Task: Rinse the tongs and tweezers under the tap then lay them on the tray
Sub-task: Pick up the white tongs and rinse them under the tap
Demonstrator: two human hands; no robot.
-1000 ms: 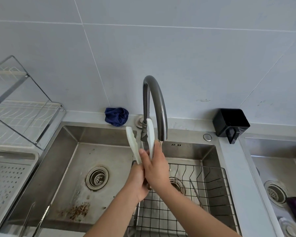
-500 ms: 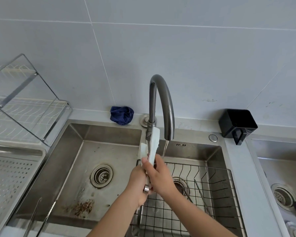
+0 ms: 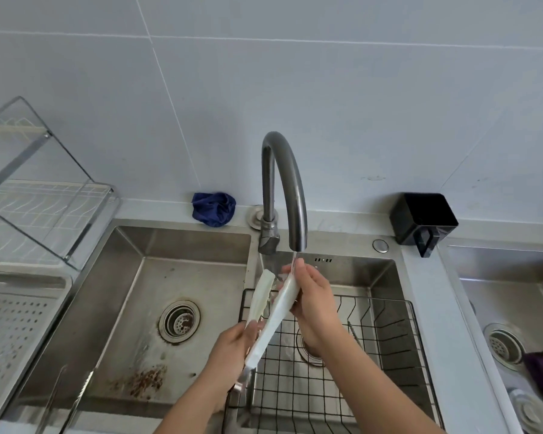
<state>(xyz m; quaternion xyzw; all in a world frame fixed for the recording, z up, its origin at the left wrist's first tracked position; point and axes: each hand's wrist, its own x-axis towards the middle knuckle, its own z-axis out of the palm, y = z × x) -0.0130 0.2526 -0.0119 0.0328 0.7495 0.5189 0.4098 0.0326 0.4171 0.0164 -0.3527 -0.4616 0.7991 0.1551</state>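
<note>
Steel sink (image 3: 132, 245), white-tipped tongs (image 3: 279, 311) splayed under tap (image 3: 282, 170), left grip (image 3: 229, 349) curled round handle (image 3: 245, 373), right grip (image 3: 314, 299) pinching one tip (image 3: 290, 286)

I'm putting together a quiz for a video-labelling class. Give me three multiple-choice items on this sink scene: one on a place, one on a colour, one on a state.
1. Where is the blue cloth?
A on the ledge left of the tap base
B draped over the spout
C held in a hand

2. The tips of the tongs are:
A black
B white
C red

3. The tap is:
A off
B gushing hard
C running a thin stream

Answers:
1. A, the cloth sits bunched on the ledge beside the base.
2. B, both tips look pale white.
3. C, a thin stream falls onto the right hand.
</note>
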